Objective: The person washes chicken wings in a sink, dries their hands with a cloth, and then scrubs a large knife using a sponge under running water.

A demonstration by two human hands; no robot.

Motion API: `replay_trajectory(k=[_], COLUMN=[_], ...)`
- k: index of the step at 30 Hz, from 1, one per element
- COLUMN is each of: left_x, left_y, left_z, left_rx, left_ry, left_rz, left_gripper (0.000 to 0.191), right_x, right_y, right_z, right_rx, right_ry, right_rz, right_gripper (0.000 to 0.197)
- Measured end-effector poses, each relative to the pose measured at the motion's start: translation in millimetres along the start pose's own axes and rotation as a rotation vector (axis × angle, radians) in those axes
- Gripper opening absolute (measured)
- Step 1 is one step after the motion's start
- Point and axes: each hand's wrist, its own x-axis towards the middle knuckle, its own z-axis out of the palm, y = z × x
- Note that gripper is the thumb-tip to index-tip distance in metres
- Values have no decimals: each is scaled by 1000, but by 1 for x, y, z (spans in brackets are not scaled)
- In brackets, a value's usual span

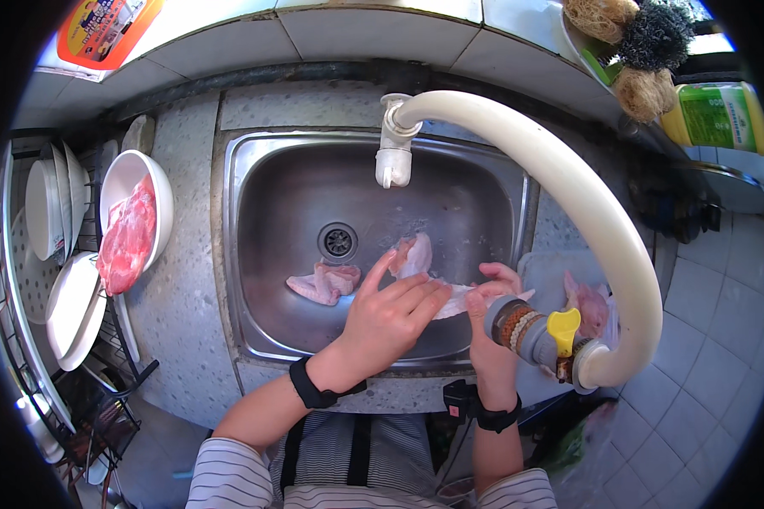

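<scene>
Over the right half of the stainless steel sink [280,197], both hands hold a stretched-out raw chicken wing [452,306]. My left hand [388,312] covers its middle, with the thick end [415,254] showing beyond the fingers. At the pointed end my right hand [491,331] has the wing between thumb and fingers; the tap's filter hides part of that hand. To the left of my left hand, a second folded chicken wing [325,284] rests on the sink bottom, below the drain [338,242].
A thick white tap hose [566,153] arches over the sink to a filter outlet [516,324] with a yellow lever [563,327]. Raw poultry [589,308] is on a translucent tray [541,267] at right. A white bowl [162,210] of raw meat [127,235] stands left, beside a dish rack [137,382].
</scene>
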Motion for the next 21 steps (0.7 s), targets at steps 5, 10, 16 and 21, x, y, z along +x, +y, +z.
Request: replay_trajectory(k=[5,10,16,21], left_x=[-14,-17,-17,-16], left_y=[-7,-10,-7,-8], left_z=[1,-11,-22,-27], left_rx=[16,39,43,-88], left_ry=[-27,-12,-19,-65], left_rz=[-44,-63,-78,-136], left_gripper=[31,31,29,33], right_x=[3,14,8,10], right_y=[-6,6,4,2], right_z=[-3,-9,0,0], right_rx=[327,770,290,484], right_ry=[276,205,-9,-269], right_rz=[44,269,79,36], right_gripper=[8,9,12,21])
